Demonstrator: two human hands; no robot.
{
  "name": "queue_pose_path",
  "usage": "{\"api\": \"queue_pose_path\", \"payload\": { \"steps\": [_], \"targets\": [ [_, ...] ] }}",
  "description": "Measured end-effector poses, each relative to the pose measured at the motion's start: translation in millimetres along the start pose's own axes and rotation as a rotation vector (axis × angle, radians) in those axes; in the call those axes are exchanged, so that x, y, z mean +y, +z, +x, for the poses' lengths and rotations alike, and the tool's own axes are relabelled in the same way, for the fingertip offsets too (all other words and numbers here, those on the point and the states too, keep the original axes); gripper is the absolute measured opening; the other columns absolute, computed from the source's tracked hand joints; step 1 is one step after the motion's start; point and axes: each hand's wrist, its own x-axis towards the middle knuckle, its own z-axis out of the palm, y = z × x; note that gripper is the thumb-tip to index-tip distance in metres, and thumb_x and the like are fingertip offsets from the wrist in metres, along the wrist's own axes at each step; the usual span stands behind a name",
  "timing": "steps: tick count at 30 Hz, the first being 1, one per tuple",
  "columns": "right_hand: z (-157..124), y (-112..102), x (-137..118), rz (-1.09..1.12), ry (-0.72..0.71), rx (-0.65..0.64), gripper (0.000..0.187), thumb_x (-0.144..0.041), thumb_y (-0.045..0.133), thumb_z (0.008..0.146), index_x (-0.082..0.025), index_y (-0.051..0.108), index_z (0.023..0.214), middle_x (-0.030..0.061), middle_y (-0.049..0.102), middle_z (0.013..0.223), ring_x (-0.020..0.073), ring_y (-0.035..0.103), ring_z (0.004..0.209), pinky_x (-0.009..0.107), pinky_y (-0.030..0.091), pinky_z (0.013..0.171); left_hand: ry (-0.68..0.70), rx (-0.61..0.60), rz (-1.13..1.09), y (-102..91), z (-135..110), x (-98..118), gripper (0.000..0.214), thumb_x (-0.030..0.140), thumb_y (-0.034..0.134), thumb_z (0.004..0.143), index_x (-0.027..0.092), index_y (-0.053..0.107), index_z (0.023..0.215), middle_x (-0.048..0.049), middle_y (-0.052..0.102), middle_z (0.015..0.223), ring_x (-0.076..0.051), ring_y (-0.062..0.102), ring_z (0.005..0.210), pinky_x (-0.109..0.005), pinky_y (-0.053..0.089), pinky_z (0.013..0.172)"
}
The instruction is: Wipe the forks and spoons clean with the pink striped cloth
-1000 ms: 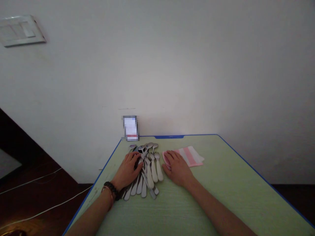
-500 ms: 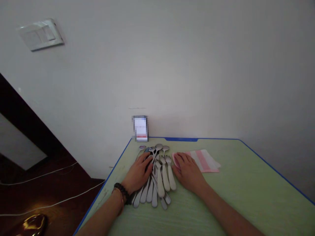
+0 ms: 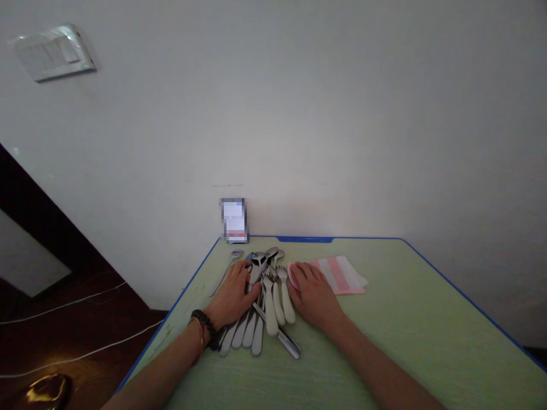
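Note:
A pile of metal spoons and forks with pale handles (image 3: 269, 307) lies on the light green table (image 3: 405, 341). My left hand (image 3: 233, 296) rests flat on the left side of the pile, fingers stretched out over the cutlery. My right hand (image 3: 314, 296) lies flat, fingers extended, on the near end of a folded pink and white striped cloth (image 3: 342, 273) just right of the pile. One spoon (image 3: 225, 271) lies apart at the pile's left, near the table edge.
A small blurred card or device (image 3: 234, 220) stands against the white wall at the table's back left corner. The table has a blue rim (image 3: 465, 299). White cables (image 3: 77, 353) run over the dark floor at left. A switch plate (image 3: 51, 51) is on the wall.
The view has shifted a little. The cutlery pile has been pushed closer together under my left hand, and one spoon now lies apart at the left. Both hands stay flat.

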Motion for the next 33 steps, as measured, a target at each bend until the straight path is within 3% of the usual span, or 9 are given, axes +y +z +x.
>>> {"api": "queue_pose_path", "payload": {
  "steps": [8, 12, 14, 17, 20, 25, 29, 33],
  "targets": [
    [-0.9, -1.7, -0.8, 0.004, 0.009, 0.005, 0.04, -0.028, 0.039, 0.085, -0.013, 0.049, 0.121, 0.0114, 0.053, 0.123, 0.0225, 0.045, 0.114, 0.038, 0.031, 0.1, -0.044, -0.079, -0.146, -7.9, 14.4, 2.8, 0.035, 0.037, 0.044, 0.083, 0.018, 0.046, 0.054, -0.0072, 0.06, 0.095, -0.019, 0.057, 0.088, -0.034, 0.046, 0.081],
    [0.2, -0.3, -0.8, 0.0, 0.004, 0.005, 0.04, -0.028, 0.04, 0.085, -0.013, 0.049, 0.121, 0.0119, 0.054, 0.122, 0.0225, 0.045, 0.114, 0.038, 0.031, 0.1, -0.095, -0.135, -0.228, -16.9, 31.2, 0.4, 0.038, 0.043, 0.04, 0.084, 0.019, 0.046, 0.055, -0.0013, 0.062, 0.068, -0.015, 0.059, 0.068, -0.027, 0.047, 0.066],
    [0.5, 0.5, -0.7, 0.0, 0.004, 0.004, 0.04, -0.029, 0.039, 0.085, -0.013, 0.049, 0.121, 0.012, 0.054, 0.122, 0.023, 0.045, 0.113, 0.038, 0.031, 0.1, -0.145, -0.169, -0.266, -20.9, 41.7, -2.9, 0.039, 0.047, 0.04, 0.083, 0.019, 0.044, 0.057, 0.0017, 0.058, 0.054, -0.014, 0.059, 0.057, -0.024, 0.045, 0.052],
    [0.4, 0.7, -0.5, 0.004, -0.001, 0.008, 0.041, -0.029, 0.038, 0.085, -0.012, 0.049, 0.121, 0.0121, 0.054, 0.122, 0.0231, 0.045, 0.113, 0.038, 0.031, 0.1, -0.224, -0.199, -0.284, -25.4, 58.9, -10.5, 0.038, 0.055, 0.043, 0.079, 0.021, 0.041, 0.062, 0.0068, 0.05, 0.044, -0.01, 0.044, 0.034, -0.019, 0.029, 0.033],
    [0.1, 0.2, -0.6, 0.007, -0.002, 0.012, 0.04, -0.029, 0.038, 0.085, -0.013, 0.049, 0.121, 0.0124, 0.054, 0.122, 0.0229, 0.045, 0.113, 0.038, 0.031, 0.1, -0.265, -0.217, -0.261, -27.8, 75.4, -20.9, 0.042, 0.06, 0.041, 0.077, 0.021, 0.042, 0.062, 0.0082, 0.044, 0.043, -0.008, 0.037, 0.031, -0.019, 0.024, 0.032],
    [0.3, -1.5, -1.8, 0.019, 0.013, 0.002, 0.04, -0.028, 0.039, 0.085, -0.014, 0.049, 0.121, 0.0123, 0.053, 0.122, 0.0232, 0.045, 0.113, 0.039, 0.03, 0.1, -0.279, -0.236, -0.112, -23.9, 91.9, -35.9, 0.056, 0.065, 0.04, 0.075, 0.021, 0.033, 0.041, 0.0057, 0.033, 0.034, -0.011, 0.036, 0.033, -0.024, 0.024, 0.04],
    [0.6, -2.2, -2.1, 0.023, 0.01, 0.001, 0.04, -0.028, 0.039, 0.085, -0.013, 0.048, 0.121, 0.0126, 0.053, 0.122, 0.0232, 0.045, 0.113, 0.039, 0.031, 0.099, -0.232, -0.207, -0.003, -13.9, 90.1, -35.1, 0.058, 0.062, 0.033, 0.08, 0.02, 0.04, 0.041, 0.0014, 0.043, 0.039, -0.015, 0.046, 0.043, -0.025, 0.029, 0.048],
    [0.4, -1.1, -1.4, 0.023, 0.007, 0.005, 0.04, -0.028, 0.038, 0.085, -0.014, 0.048, 0.121, 0.0127, 0.053, 0.122, 0.0235, 0.045, 0.113, 0.04, 0.031, 0.099, -0.136, -0.2, 0.058, -5.9, 83.1, -25.5, 0.054, 0.059, 0.029, 0.084, 0.02, 0.052, 0.054, -0.0006, 0.056, 0.053, -0.018, 0.053, 0.054, -0.026, 0.035, 0.056]
  ]
}}
